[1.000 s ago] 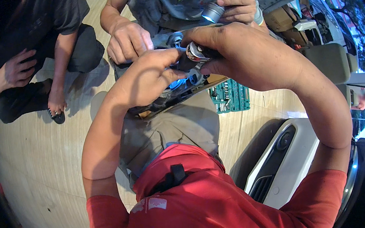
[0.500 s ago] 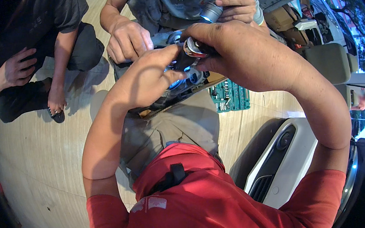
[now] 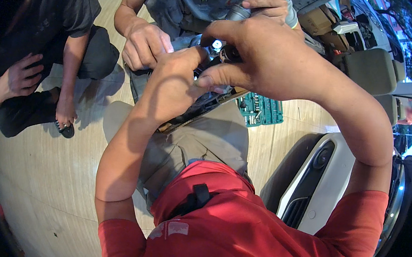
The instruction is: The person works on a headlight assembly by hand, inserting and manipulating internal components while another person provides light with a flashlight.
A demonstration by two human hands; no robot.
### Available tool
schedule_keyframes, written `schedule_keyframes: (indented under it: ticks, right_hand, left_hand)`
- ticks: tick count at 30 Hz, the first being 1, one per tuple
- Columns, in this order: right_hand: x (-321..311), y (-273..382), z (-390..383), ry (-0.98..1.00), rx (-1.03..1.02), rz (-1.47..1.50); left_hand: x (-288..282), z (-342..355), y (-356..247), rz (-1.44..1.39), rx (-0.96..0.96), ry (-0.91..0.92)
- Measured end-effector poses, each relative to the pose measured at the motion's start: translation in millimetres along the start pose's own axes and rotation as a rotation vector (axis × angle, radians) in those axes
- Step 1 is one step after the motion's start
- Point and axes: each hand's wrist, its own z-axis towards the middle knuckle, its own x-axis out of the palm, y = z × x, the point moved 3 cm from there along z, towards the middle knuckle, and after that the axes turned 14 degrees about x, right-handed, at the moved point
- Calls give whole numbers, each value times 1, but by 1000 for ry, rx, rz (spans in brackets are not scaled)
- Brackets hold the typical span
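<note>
My right hand (image 3: 267, 60) curls round a ratchet wrench (image 3: 229, 54) with a shiny round head, its thumb reaching across to my left hand. My left hand (image 3: 173, 83) is closed beside it, low over a dark part with blue-lit pieces (image 3: 195, 107), apparently a car headlight unit. What its fingers hold is hidden. Across from me, a co-worker's hand (image 3: 147, 46) rests at the part's far left edge. The same person's other hand (image 3: 265, 5) holds a grey flashlight (image 3: 239, 12) above the work.
A green socket set case (image 3: 262, 110) lies open on the floor to the right. Nearer stands a white car bumper (image 3: 327, 180). Another person (image 3: 66, 31) crouches at the left. Cardboard boxes (image 3: 320, 23) and a beige seat (image 3: 370, 70) are at the far right.
My right hand has turned, bringing its thumb down over toward my left hand, and the wrench head has tipped. The co-worker's flashlight has tilted, its lit end now hidden behind my hand.
</note>
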Motion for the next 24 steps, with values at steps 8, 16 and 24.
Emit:
schedule_keyframes:
  ticks: [8, 16, 24]
  right_hand:
    - [14, -4, 2, -31, -83, -105]
    - [3, -6, 5, -60, -32, -75]
    - [-24, -45, -46, -231, -47, 272]
  left_hand:
    - [-18, -12, -15, 281, 87, -142]
    - [-47, -65, -16, 345, -81, -314]
    - [-48, -76, -30, 561, 71, -272]
